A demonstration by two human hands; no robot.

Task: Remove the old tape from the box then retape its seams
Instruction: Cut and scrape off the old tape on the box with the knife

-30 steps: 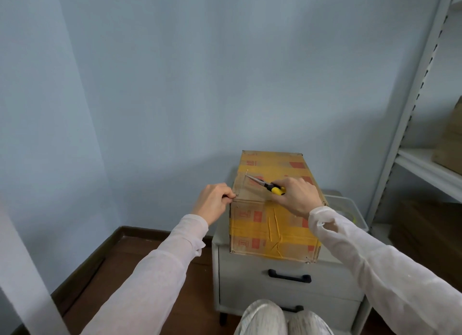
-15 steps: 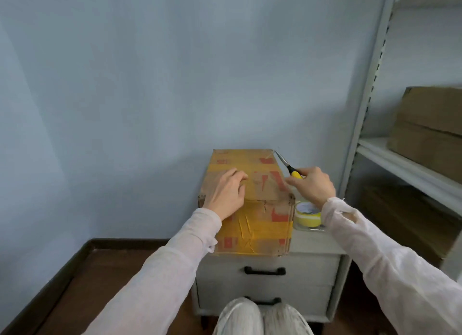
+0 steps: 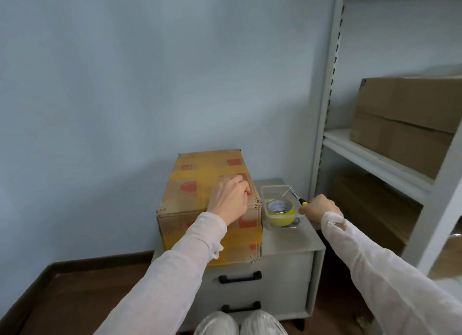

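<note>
A cardboard box (image 3: 190, 199), banded with old yellow tape (image 3: 200, 171) and bearing red print, stands on the left part of the grey drawer cabinet's top surface (image 3: 292, 239), its near end overhanging the front edge. The left grip (image 3: 230, 199) rests on the box top beside the right edge, fingers bent with the tips against the cardboard; whether they pinch any tape cannot be told. The right grip (image 3: 318, 208) is closed round the yellow-and-black handle of a cutting tool (image 3: 293, 194), whose metal tip points far-left over a clear plastic container (image 3: 272, 187). The container sits just right of the box and holds a yellow tape roll (image 3: 281, 213). At the right, a white shelf rack (image 3: 325, 109) carries brown cartons (image 3: 405, 119).
</note>
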